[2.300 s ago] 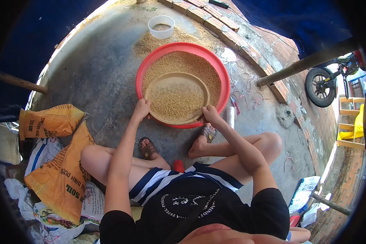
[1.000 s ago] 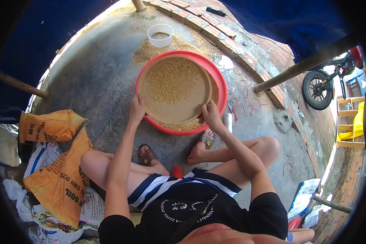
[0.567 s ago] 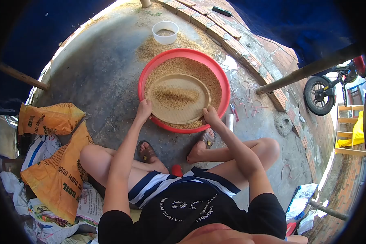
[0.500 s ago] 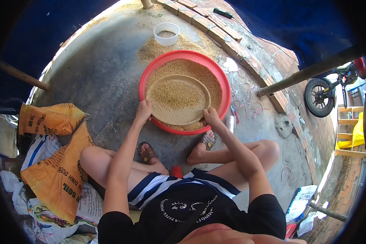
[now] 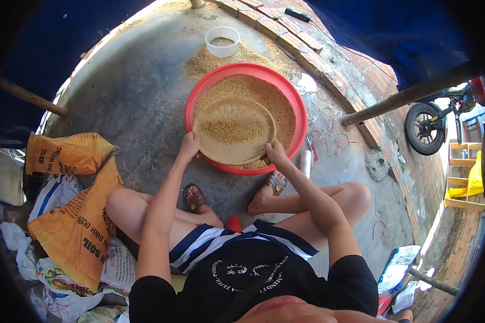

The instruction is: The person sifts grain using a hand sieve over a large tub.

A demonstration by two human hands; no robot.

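Note:
Both my hands grip a round woven winnowing basket (image 5: 226,153) over a wide red basin (image 5: 300,118). My left hand (image 5: 189,147) is closed on the basket's left rim, and my right hand (image 5: 276,153) is closed on its near right rim. Golden grain (image 5: 234,131) lies in a band across the middle of the basket, with a motion-blurred spray of grain toward its far side. More grain (image 5: 248,86) fills the basin beneath. The basket hides the near left part of the basin's contents.
A white plastic tub (image 5: 222,49) stands beyond the basin on spilled grain (image 5: 196,63). Orange sacks (image 5: 78,231) lie at left. A brick border (image 5: 323,70), a wooden pole (image 5: 409,97) and a motorbike wheel (image 5: 425,128) are at right. A metal cylinder (image 5: 306,162) is beside the basin.
The basket has shifted slightly left. Its grain has gone from a broad spread to a band across the middle, with blurred grain beyond. Both hands keep their hold on the rim.

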